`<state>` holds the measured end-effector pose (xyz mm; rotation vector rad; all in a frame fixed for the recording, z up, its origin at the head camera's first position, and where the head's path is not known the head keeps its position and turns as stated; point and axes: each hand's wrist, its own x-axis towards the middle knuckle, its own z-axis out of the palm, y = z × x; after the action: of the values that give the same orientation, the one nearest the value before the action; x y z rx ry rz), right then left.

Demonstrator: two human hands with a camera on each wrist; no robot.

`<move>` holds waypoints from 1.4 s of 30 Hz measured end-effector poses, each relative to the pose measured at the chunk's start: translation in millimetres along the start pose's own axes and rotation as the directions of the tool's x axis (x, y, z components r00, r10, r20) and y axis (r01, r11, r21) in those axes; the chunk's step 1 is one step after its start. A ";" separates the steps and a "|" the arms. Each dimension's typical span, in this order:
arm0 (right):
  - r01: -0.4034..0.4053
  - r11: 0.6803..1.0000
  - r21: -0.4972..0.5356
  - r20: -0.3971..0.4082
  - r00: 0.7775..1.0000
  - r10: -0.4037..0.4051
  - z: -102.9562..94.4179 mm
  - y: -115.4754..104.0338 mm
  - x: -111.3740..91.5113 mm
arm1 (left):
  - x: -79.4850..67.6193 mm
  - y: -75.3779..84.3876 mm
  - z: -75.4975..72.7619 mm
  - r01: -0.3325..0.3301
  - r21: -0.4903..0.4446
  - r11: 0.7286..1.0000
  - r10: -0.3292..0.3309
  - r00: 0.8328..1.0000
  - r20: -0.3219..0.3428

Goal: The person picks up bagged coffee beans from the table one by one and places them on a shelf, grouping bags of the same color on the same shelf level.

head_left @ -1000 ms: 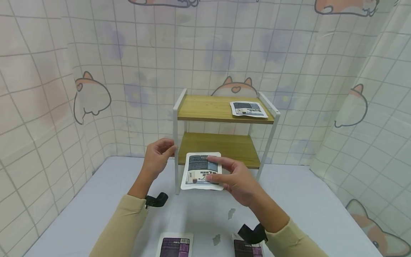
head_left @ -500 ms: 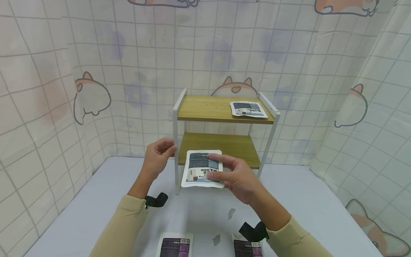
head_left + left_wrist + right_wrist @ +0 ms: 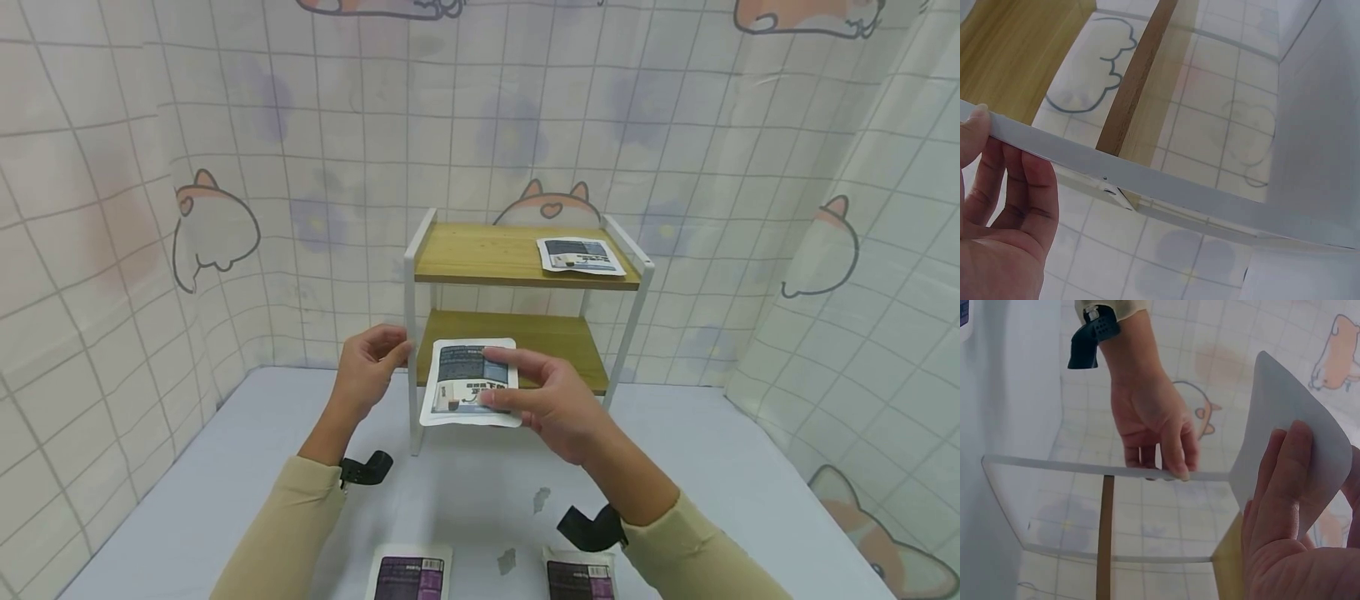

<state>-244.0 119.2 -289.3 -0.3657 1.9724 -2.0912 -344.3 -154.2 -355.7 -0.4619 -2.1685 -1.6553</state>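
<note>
Before the near edge of the lower shelf (image 3: 540,329), the pouch (image 3: 459,375) was pinched from the right by the right hand (image 3: 558,408), the left post (image 3: 410,300) being gripped by the left hand (image 3: 366,367).

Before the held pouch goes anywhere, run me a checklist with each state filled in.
1. Grip: ok. The right hand pinches the blue-labelled pouch by its right side.
2. Shelf steadied: ok as far as visible. The left hand holds the white front left post.
3. Second blue-labelled pouch inside the side rail: ok. It lies at the right end of the upper board.
4. Held pouch laid down: not ok. It is in the hand.
5. Lower board unobstructed behind the held pouch: cannot tell. The pouch and hand hide part of it.
</note>
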 end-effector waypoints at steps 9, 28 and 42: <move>0.004 1.000 0.020 0.011 1.000 -0.005 -0.6 -6.7 3.1 | -0.3 2.0 0.7 -0.006 0.004 1.000 0.006 1.000 0.000; 0.025 1.000 0.017 0.005 1.000 -0.026 -0.3 -22.3 10.0 | -0.3 1.7 0.7 -0.014 -0.007 1.000 0.014 1.000 0.004; 0.049 0.998 0.027 0.004 0.999 -0.049 -0.1 -33.1 11.2 | -0.8 1.6 0.2 -0.012 -0.011 1.000 0.012 1.000 0.001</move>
<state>-254.7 117.4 -256.1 -0.4174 1.9501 -2.1423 -342.9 -153.7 -354.7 -0.4782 -2.1550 -1.6617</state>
